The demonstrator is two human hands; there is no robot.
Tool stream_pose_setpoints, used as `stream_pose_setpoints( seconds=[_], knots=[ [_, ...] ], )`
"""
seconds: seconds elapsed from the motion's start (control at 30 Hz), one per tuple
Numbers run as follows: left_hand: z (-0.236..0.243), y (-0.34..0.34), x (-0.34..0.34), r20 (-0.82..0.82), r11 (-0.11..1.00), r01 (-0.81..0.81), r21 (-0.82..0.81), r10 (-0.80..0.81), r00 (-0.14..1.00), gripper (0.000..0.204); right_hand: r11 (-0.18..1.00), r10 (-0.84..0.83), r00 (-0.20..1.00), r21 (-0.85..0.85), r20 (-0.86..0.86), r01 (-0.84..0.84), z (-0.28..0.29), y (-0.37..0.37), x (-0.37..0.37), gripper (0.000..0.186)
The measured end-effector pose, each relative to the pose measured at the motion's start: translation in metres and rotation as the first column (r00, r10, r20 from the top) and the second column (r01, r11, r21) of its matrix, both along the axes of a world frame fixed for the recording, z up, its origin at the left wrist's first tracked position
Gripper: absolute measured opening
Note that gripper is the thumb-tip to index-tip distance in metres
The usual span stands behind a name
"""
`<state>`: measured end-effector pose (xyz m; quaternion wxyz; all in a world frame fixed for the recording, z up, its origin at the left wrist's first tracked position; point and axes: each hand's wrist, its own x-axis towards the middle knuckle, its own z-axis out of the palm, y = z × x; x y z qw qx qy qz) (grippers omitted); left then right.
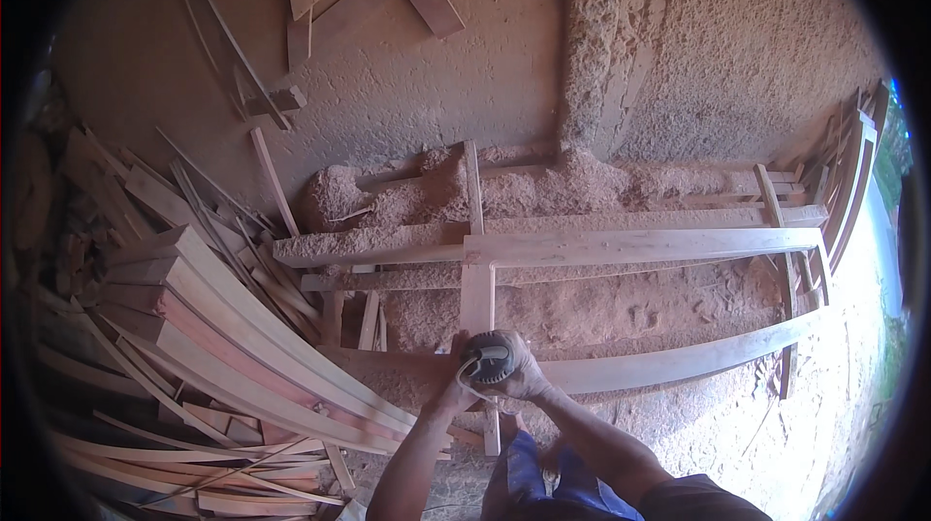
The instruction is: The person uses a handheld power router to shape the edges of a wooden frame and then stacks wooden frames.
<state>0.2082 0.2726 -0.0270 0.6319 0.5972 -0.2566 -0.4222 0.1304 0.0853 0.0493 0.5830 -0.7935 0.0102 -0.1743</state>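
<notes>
With left hand point(454, 383) clamped on the left side of the corded power tool point(490, 358), over the near part of the wooden left crosspiece point(477, 298), and right hand point(526, 378) clamped opposite, best press evenly without tilting. Mind the curved near rail point(679, 363), to the right. Cannot tell contact beneath.

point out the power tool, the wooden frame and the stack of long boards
Handheld power tool point(493, 359): head view, on its dark round top
Wooden frame point(630, 248): head view, on its upper rail
Stack of long boards point(247, 330): head view, on a pale board
</notes>
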Motion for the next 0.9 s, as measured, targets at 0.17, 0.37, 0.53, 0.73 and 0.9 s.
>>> stream_pose_setpoints(
  seconds=[0.17,0.37,0.53,0.73,0.9],
  knots=[
    [-0.008,0.004,-0.015,0.02,0.969,-0.246,0.03,0.245,0.969,0.062,0.997,0.008,0.997,-0.078,-0.075,-0.014,-0.008,0.011,0.002,0.091],
    [0.03,-0.007,-0.014,-0.832,0.919,-0.372,-0.131,0.102,0.545,0.041,0.996,-0.082,0.996,-0.036,-0.044,0.08,-0.013,0.005,0.002,0.083],
    [0.015,0.0,-0.013,0.769,0.978,-0.163,0.132,0.003,0.639,0.072,0.981,-0.179,0.984,-0.074,-0.015,0.178,-0.017,0.005,0.023,0.068],
    [0.037,-0.009,-0.024,0.407,0.961,-0.169,0.22,0.067,0.911,0.1,0.986,-0.163,0.986,0.021,-0.02,0.163,-0.027,-0.021,0.035,0.073],
    [-0.02,0.022,-0.014,0.543,0.928,-0.193,0.318,-0.011,0.84,0.12,0.982,-0.184,0.983,0.034,-0.01,0.185,-0.008,-0.017,0.068,0.077]
  ],
)
